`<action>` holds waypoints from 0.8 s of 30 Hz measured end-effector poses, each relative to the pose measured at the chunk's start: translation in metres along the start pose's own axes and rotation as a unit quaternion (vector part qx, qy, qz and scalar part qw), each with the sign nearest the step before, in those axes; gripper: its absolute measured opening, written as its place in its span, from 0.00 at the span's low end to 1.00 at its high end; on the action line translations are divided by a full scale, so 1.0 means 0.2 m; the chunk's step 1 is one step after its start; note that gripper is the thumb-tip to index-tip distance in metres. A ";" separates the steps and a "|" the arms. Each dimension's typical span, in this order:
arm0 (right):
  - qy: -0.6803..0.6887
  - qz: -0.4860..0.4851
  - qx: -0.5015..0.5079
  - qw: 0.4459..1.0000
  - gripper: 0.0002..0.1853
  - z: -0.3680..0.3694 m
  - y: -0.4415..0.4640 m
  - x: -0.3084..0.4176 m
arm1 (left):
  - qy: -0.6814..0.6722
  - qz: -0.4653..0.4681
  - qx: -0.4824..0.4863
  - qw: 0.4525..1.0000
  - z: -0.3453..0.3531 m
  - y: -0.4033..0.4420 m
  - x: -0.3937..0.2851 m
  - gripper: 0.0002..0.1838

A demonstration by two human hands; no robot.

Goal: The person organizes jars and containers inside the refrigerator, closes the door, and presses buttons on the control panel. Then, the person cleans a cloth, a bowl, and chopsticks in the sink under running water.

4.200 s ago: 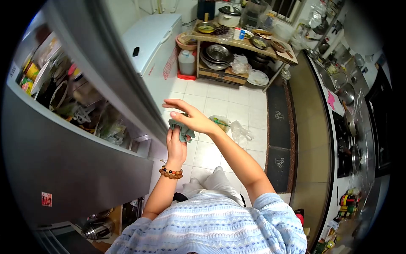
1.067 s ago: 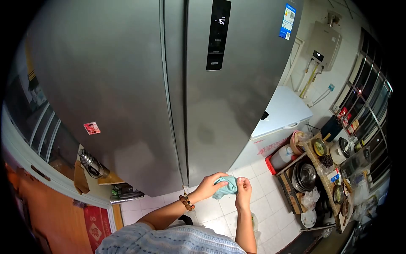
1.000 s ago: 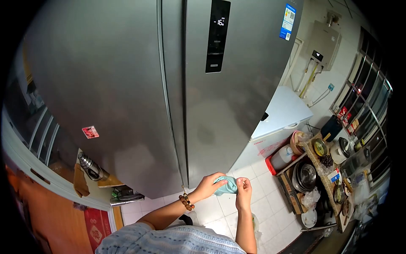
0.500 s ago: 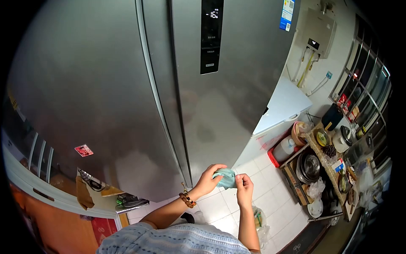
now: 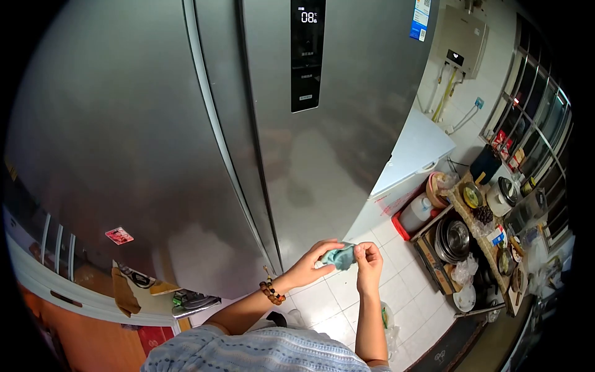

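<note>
A small green-blue cloth [image 5: 340, 257] is stretched between my two hands, bunched and wrinkled. My left hand [image 5: 308, 265], with a beaded bracelet [image 5: 271, 292] at the wrist, grips its left end between thumb and fingers. The right end is pinched by my right hand [image 5: 369, 259]. Both hands are in front of my body, above the tiled floor and near the lower part of a grey fridge [image 5: 322, 167]. The fridge's display [image 5: 307, 18] reads 08.
A white chest freezer [image 5: 409, 161] stands right of the fridge. Farther right, a shelf unit [image 5: 474, 217] bears pots, bowls and jars. A plastic bag [image 5: 390, 335] lies on the floor by my right arm. On the left is a doorway with an orange floor [image 5: 93, 338].
Both hands have shifted slightly right with the cloth, which is now more bunched up. The fridge display went from -16 to 08. My view has turned a little.
</note>
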State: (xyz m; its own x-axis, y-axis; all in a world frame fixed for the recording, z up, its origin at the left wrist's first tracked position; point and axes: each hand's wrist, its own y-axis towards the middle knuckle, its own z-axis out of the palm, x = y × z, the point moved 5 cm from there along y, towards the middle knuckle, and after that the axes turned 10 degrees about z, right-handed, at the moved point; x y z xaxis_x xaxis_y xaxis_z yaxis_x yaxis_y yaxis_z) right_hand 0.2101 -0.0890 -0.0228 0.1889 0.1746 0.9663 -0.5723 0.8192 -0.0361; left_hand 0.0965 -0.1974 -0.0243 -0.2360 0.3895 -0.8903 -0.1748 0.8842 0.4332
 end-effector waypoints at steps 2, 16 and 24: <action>0.015 0.014 0.012 1.000 0.07 0.02 -0.01 0.02 | 0.044 0.016 0.003 0.999 0.00 0.02 -0.04 0.29; -0.106 -0.052 0.010 0.993 0.10 0.16 0.08 0.11 | 0.243 0.030 -0.028 0.969 -0.11 0.05 -0.07 0.26; -0.057 -0.027 0.025 0.998 0.12 0.23 0.20 0.11 | -0.148 -0.051 -0.215 0.964 -0.25 0.05 -0.04 0.15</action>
State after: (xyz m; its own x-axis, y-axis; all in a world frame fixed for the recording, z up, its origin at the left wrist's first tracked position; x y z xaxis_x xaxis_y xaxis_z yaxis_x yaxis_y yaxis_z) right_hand 0.1553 -0.0780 0.0079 0.1310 0.0650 0.9892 -0.6031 0.7972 0.0275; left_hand 0.0482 -0.2036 -0.0060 0.0757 0.4183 -0.9052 -0.5779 0.7582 0.3020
